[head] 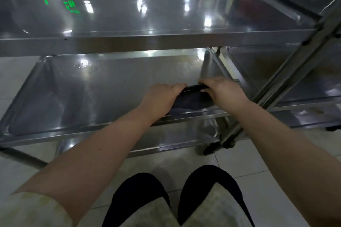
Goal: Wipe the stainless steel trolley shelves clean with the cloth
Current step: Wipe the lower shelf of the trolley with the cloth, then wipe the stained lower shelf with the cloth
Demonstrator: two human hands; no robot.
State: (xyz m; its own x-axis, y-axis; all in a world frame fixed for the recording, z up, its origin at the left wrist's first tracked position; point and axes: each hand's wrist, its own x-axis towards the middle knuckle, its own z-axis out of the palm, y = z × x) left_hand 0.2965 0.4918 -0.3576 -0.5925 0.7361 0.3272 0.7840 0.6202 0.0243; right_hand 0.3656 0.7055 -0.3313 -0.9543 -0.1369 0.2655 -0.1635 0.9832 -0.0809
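Note:
A dark cloth [191, 100] lies on the middle shelf [83, 97] of the stainless steel trolley, near its front right corner. My left hand [160, 97] lies on the cloth's left side, fingers pointing right over its far edge. My right hand [221, 91] holds the cloth's right side, fingers curled over the far edge. The two hands almost meet above the cloth. The top shelf [147, 11] is shiny and reflects ceiling lights. A bottom shelf [166, 140] shows below the middle one.
A second steel trolley [295, 72] stands close on the right, its frame posts [276, 86] crossing beside my right hand. Castor wheels [212, 148] rest on the white tiled floor [230, 162]. My knees [175, 199] are at the bottom of the view.

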